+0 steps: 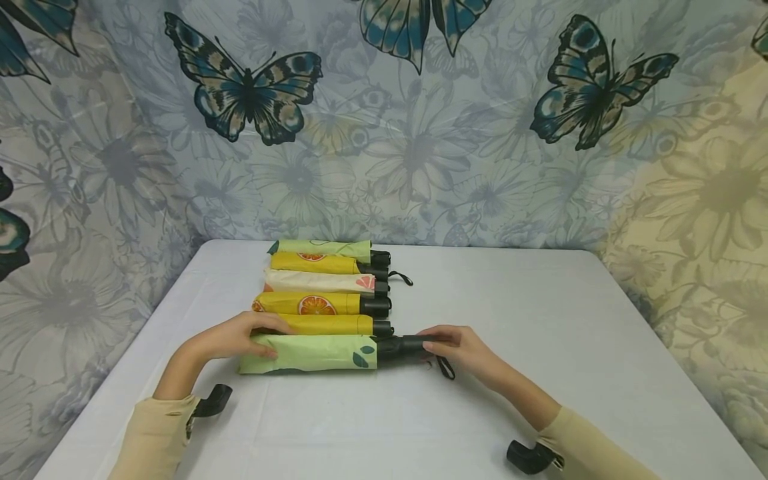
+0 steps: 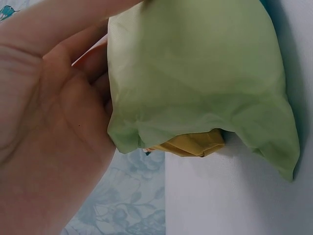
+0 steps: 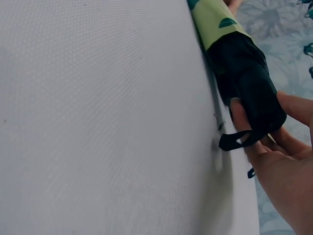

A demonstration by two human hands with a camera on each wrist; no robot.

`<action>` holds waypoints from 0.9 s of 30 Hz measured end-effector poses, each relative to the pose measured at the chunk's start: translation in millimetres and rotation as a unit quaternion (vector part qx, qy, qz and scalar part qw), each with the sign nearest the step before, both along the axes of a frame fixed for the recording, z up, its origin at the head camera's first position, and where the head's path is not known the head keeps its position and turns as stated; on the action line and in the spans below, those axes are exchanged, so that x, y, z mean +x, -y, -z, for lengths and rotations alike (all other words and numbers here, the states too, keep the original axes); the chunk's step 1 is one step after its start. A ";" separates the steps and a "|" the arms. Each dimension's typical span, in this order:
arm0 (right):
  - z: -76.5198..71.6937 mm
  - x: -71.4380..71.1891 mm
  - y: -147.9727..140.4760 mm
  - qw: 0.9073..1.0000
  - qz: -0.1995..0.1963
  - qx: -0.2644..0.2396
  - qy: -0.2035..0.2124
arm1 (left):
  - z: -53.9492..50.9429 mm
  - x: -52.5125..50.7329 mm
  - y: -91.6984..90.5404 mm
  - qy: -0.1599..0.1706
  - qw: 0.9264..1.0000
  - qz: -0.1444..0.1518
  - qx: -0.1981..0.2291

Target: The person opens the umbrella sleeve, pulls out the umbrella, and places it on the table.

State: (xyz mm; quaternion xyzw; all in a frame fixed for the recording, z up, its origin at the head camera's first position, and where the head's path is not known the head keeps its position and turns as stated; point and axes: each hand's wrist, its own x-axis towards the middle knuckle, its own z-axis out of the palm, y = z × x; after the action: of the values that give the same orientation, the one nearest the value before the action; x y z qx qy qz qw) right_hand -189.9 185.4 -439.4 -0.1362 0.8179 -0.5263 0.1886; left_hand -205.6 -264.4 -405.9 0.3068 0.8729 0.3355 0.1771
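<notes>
- Beige sleeves (image 1: 591,445) cover your forearms at the near edge of the head view.
- Your left hand (image 1: 237,335) grasps the left end of the front green umbrella (image 1: 318,353), thumb on the near side, fingers behind.
- Your right hand (image 1: 465,348) grips the end of its black handle (image 1: 399,348); a strap loop (image 1: 445,368) hangs just beside.
- The front green umbrella lies crosswise, nearest you in the row.
- Behind it, in order: plain yellow umbrella (image 1: 330,325), orange-slice umbrella (image 1: 345,304), cream umbrella (image 1: 318,281), another yellow umbrella (image 1: 339,264), far green umbrella (image 1: 336,249).
- White table (image 1: 540,300) supports the row.
</notes>
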 end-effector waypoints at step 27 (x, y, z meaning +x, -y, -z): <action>-5.5 7.5 -33.1 0.998 0.066 -0.004 -0.011 | 3.2 -2.9 0.1 -0.010 1.000 -0.013 -0.008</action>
State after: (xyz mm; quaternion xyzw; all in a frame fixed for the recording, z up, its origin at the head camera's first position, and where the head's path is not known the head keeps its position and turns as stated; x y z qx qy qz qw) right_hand -182.3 218.5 -433.9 -0.0885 0.8253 -0.5389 0.1436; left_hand -208.5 -264.6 -409.1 0.2975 0.8811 0.3279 0.1663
